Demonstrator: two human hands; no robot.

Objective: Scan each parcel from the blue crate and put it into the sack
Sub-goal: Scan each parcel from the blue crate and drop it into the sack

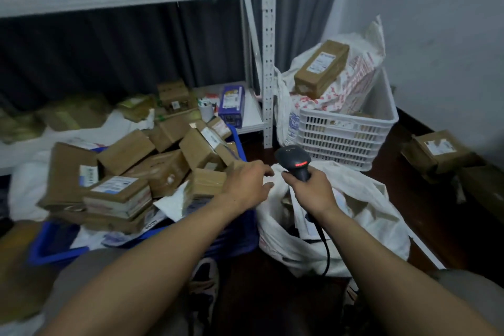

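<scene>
Knees (90, 281): mine, in grey cloth, fill the bottom edge at 6 o'clock, with a shoe (204, 278) on the dark floor between them.
Left hand (246, 185): just below the middle of my view, fingers loosely spread and pointing toward 3 o'clock, holding nothing. It hovers over the near corner of the crate. I cannot tell whether the fingertips touch the sack's rim.
Right hand (311, 191): just beside the left one but apart from it, wrapped tight around the scanner's handle.
Scanner (296, 163): black, upright in my right fist, with a red light glowing on its head. Its cable (326, 248) runs down toward 5 o'clock.
Blue crate (54, 245): at 8 o'clock on the floor, heaped over its rim.
Parcels (120, 194): brown taped boxes with white labels, piled at all angles in the crate. Some white mailers are mixed in.
Sack (368, 226): white, at 5 o'clock, touching the crate's right side. Its mouth gapes under my right wrist, and something pale shows inside, too dim to name.
White basket (346, 136): at 3 o'clock beyond the sack, with a printed bag stuffed in it.
Tall box (321, 68): at 2 o'clock, leaning on top of that bag.
Shelf rack (268, 49): white metal, from 9 to 12 o'clock, with blurred packages on the low shelf.
Loose parcel (436, 150): on the floor at 3 o'clock, by the wall.
</scene>
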